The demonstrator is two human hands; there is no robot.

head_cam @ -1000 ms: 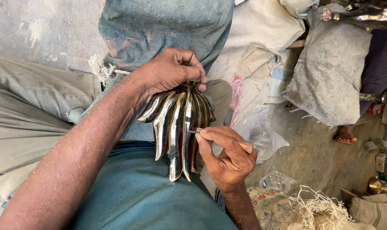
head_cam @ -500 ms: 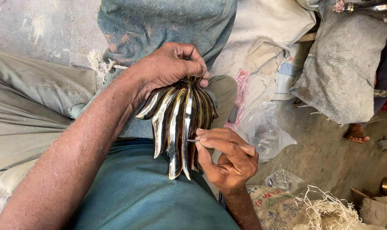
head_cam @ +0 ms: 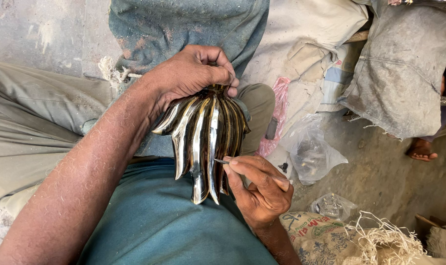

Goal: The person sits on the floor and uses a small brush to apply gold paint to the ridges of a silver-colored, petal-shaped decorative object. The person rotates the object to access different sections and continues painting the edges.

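Two hands on glossy ribbed metal piece (head_cam: 205, 142), left hand (head_cam: 191, 73) gripping top, right hand (head_cam: 259, 189) pinching thin tool (head_cam: 221, 161)

I am holding the shiny ribbed brass petal-shaped piece (head_cam: 203, 142) over my lap, my left hand (head_cam: 188, 73) gripping its top at twelve o'clock. My right hand (head_cam: 257, 189) is sitting at its four o'clock, pressing a thin metal tool (head_cam: 221, 161) against a rib. A crumpled clear plastic bag (head_cam: 311, 152) is lying at three o'clock on the ground.
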